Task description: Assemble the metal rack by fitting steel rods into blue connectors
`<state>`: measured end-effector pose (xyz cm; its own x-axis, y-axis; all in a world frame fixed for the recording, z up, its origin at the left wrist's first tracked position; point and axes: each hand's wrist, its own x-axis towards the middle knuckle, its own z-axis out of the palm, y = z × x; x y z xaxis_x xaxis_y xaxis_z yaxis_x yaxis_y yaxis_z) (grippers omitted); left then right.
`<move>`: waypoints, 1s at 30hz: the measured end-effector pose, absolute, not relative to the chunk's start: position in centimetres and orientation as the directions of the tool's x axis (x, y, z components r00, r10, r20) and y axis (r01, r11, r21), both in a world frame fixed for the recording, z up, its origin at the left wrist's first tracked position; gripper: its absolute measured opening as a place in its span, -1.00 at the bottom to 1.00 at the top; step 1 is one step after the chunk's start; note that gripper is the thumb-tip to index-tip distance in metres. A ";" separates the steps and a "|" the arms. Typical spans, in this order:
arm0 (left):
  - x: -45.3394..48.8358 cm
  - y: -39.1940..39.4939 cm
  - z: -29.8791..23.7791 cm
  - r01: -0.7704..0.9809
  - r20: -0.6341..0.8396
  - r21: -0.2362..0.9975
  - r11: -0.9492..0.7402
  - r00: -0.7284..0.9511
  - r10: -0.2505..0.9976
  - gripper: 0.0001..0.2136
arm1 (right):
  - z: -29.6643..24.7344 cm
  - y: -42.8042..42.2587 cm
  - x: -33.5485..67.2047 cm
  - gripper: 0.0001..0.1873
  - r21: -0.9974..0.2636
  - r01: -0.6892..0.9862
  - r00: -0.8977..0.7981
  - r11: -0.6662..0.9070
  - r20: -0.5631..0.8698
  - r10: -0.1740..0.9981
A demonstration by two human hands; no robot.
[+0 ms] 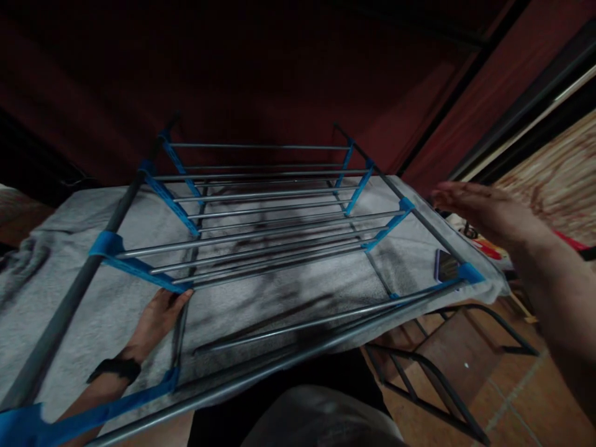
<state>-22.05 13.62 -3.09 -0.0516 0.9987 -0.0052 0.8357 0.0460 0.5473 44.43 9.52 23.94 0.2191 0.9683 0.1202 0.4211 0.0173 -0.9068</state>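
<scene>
Over the head feed I'm seeing a dark red backdrop (261, 74) filling 12 o'clock. Below it, the cloth-covered worktop (395, 242) is running from 9 across to 3, its grey fabric creasing toward 9. At the dial's centre the rack (261, 242) is lying on that cloth, its grey poles reaching from the near side toward 12 and its blue brackets carrying thin steel rails between them. Near 6, one rail is showing its left end apart from the near left bracket (112, 406). At 4 o'clock a chair (459, 360) is standing beside the worktop.

I'm watching the left hand (161, 316) at 8 o'clock: it is touching the lower end of a bracket (144, 273), fingers bending behind it, and I'm not able to tell whether they are pinching or only pressing. At 3 the right hand (484, 205) is hanging apart from the rack, spread flat with fingers straight. Between 3 and 4 a phone (446, 267) is lying near the right pole. A black wristband (114, 370) is circling the left wrist.
</scene>
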 end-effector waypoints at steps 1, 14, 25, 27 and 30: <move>-22.0 13.7 -3.0 0.836 -0.031 0.543 0.076 -0.070 0.997 -0.66 | 21.8 9.7 46.4 -0.70 -0.909 0.414 0.273 -0.043 0.079 0.959; -20.1 13.3 0.3 0.834 -0.131 0.501 0.229 -0.189 0.973 -0.68 | 7.8 13.4 45.2 -0.49 -0.931 0.333 -0.013 -0.151 -0.165 0.986; -20.1 13.8 -0.2 0.839 -0.160 0.492 0.234 -0.178 0.971 -0.71 | 7.4 14.4 45.8 -0.48 -0.938 0.300 0.027 -0.173 -0.173 0.984; -20.0 13.6 0.0 0.811 -0.161 0.531 0.244 -0.187 0.969 -0.71 | 7.3 14.2 46.3 -0.51 -0.944 0.268 0.013 -0.192 -0.196 0.981; -20.1 13.0 0.2 0.721 -0.155 0.653 0.233 -0.174 0.973 -0.62 | 7.3 13.2 47.1 -0.48 -0.950 0.217 0.055 -0.223 -0.216 0.975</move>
